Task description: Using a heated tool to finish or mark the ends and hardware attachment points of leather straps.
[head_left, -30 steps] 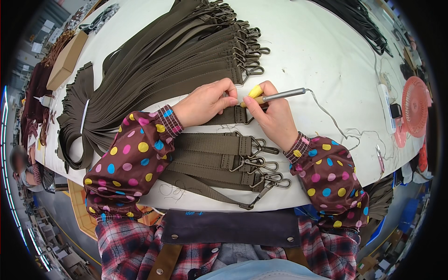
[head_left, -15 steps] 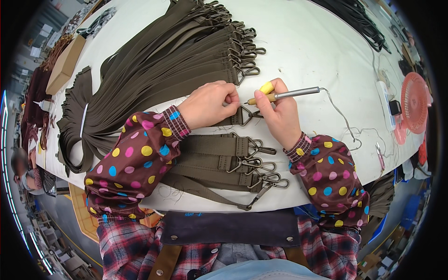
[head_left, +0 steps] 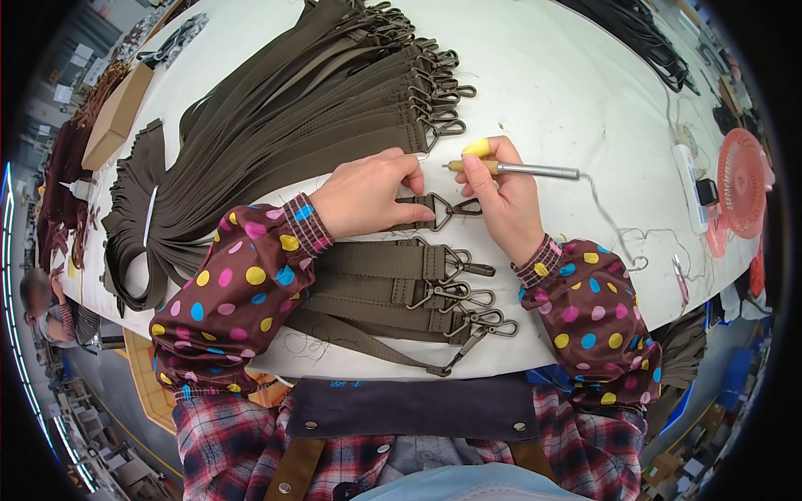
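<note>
Olive-brown strap (head_left: 428, 202) lies on the white table under the left hand (head_left: 368, 194), its stitched end showing between thumb and forefinger. That hand is spread over it, the thumb laid on the strap and the forefinger bent apart from it; the other fingers are hidden, so I cannot tell whether they grip. The right hand (head_left: 510, 200) grasps a pen-like tool (head_left: 539, 171) with a tan grip and metal barrel, its tip pointing left, near the left forefinger and apart from the strap. A yellow covering (head_left: 477, 148) wraps the right forefinger's tip. Off the strap's end come a triangular ring (head_left: 443, 219) and a metal clip (head_left: 469, 213), just beside the right hand. A thin grey cord (head_left: 601, 204) trails from the tool's rear. Both forearms wear dotted maroon sleeves (head_left: 238, 292). Nearer the body lie several more straps (head_left: 372, 260), their clips toward the right. Beyond the left hand spreads a large bundle of straps (head_left: 276, 134), bound by a white band (head_left: 150, 215), with a brown carton (head_left: 119, 117) past it. Far right stand a pink round slotted object (head_left: 741, 184) and a white power strip (head_left: 691, 188); black cords or straps (head_left: 643, 42) lie at the upper right.
</note>
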`<state>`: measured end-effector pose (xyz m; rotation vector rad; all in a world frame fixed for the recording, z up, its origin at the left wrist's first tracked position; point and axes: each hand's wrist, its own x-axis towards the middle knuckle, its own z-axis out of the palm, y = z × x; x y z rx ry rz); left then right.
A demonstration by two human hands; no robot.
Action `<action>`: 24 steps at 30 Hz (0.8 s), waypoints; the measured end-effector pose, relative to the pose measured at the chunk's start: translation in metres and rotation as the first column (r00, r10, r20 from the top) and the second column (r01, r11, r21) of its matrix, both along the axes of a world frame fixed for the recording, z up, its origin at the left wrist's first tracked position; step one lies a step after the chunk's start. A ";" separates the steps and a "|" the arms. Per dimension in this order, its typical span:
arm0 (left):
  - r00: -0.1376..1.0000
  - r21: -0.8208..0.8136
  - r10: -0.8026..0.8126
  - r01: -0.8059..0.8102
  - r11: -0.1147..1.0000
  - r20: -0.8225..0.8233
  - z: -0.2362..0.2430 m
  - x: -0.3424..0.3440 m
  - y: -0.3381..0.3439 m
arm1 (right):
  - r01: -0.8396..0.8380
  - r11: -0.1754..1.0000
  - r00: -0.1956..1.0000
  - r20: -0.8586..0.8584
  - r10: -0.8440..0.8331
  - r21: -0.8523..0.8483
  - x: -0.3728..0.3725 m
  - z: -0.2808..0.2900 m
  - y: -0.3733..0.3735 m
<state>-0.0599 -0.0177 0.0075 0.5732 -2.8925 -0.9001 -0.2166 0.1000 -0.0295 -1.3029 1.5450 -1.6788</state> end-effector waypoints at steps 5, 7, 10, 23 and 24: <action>0.994 0.090 0.028 -0.037 0.995 0.101 0.020 0.001 0.006 | -0.070 0.986 0.962 -0.250 0.107 0.153 -0.005 0.006 0.004; 0.996 0.091 0.063 -0.068 0.994 0.056 0.022 0.004 0.007 | -0.116 0.978 0.927 -0.336 0.168 0.172 -0.007 0.005 0.004; 0.993 0.227 0.121 -0.118 0.967 -0.001 0.007 0.007 0.003 | -0.122 0.984 0.861 -0.480 0.170 0.129 -0.006 0.000 0.003; 0.991 0.066 0.134 -0.135 0.989 0.013 0.000 -0.005 0.008 | -0.065 0.989 0.938 -0.330 0.107 0.134 -0.003 0.006 0.008; 0.991 0.094 0.135 -0.136 0.986 0.014 -0.001 -0.006 0.008 | -0.064 0.990 0.949 -0.298 0.100 0.126 -0.003 0.005 0.008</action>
